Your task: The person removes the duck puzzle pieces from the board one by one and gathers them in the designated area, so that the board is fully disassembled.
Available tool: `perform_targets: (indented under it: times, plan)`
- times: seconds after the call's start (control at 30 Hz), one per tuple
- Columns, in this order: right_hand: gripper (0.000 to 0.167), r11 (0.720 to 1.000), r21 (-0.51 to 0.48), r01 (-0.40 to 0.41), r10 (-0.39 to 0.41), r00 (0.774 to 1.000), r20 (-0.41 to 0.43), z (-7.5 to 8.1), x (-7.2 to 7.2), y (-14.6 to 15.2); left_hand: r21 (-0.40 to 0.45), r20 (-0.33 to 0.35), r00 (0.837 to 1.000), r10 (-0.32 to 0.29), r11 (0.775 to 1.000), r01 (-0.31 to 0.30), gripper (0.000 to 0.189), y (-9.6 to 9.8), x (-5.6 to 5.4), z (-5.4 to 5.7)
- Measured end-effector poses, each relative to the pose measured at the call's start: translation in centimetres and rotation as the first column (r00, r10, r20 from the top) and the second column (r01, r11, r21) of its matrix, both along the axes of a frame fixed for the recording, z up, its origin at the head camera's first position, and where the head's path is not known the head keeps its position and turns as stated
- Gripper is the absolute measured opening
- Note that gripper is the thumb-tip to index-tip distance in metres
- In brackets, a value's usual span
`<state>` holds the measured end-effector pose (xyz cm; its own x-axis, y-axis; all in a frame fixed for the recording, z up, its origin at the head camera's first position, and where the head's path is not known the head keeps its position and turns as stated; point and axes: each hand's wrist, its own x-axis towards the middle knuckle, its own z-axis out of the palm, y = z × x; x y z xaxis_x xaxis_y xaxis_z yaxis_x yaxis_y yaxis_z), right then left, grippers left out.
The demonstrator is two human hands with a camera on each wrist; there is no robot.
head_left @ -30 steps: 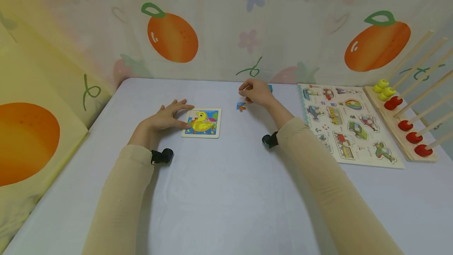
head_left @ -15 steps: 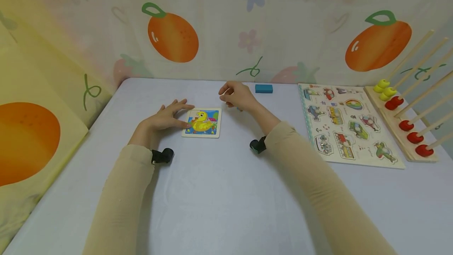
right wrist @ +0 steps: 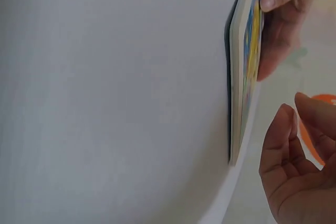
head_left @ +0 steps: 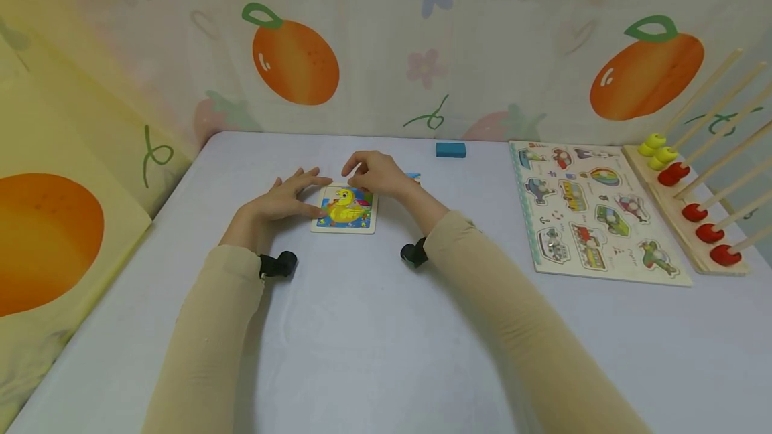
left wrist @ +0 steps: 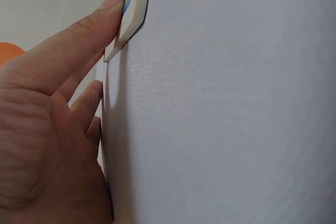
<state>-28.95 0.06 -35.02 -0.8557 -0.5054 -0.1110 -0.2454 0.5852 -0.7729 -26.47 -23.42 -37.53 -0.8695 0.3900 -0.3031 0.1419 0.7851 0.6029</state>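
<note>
Closest to the camera you've got two beige sleeves (head_left: 205, 333), both arms reaching across a white table (head_left: 350, 333), with a black wrist camera (head_left: 279, 264) strapped on the left and a matching one on the right.

Past those is the little duck puzzle (head_left: 345, 210), lying flat in its pale frame. It's just to the right of the left hand (head_left: 274, 203), which has its fingers spread and its thumb resting on the puzzle's left edge. Can't really tell if the left index fingertip touches the corner.

The right hand (head_left: 376, 174) hangs over the far right corner of the same puzzle, fingers loosely bent, tips a bit apart, and I can't see anything between them. From the head view it covers that corner, so that bit is kinda hidden.

Just behind the right wrist a bit of a blue piece (head_left: 413, 177) pokes out, mostly blocked. Off to the right there's a picture board (head_left: 594, 209), and beside it a wooden peg rack (head_left: 668, 198) with red and yellow beads.

Farther back, near the table's far edge, sits a blue block (head_left: 450, 150), then a fruit-print backdrop (head_left: 374, 32).
</note>
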Motion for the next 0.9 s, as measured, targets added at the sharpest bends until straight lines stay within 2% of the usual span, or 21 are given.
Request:
perform_targets:
  times: [0.3, 0.6, 0.9]
  plan:
    - [0.022, 0.997, 0.040, -0.068, 0.067, 0.998, 0.016, -0.2, 0.5, -1.2, 0.012, -0.005, 1.000, -0.008, 1.000, 0.008, 0.072, 0.1, 0.1, 0.1]
    - [0.023, 0.992, 0.083, -0.094, 0.089, 0.994, 0.063, -0.6, 0.6, -1.5, 0.009, -0.003, 1.000, -0.007, 1.000, 0.007, 0.072, 0.1, 0.1, 0.2]
    - [0.028, 0.986, 0.137, -0.100, 0.091, 0.993, 0.070, -0.6, 0.6, -1.6, -0.006, 0.000, 1.000, -0.004, 1.000, 0.004, 0.073, 0.1, 0.1, 0.1]
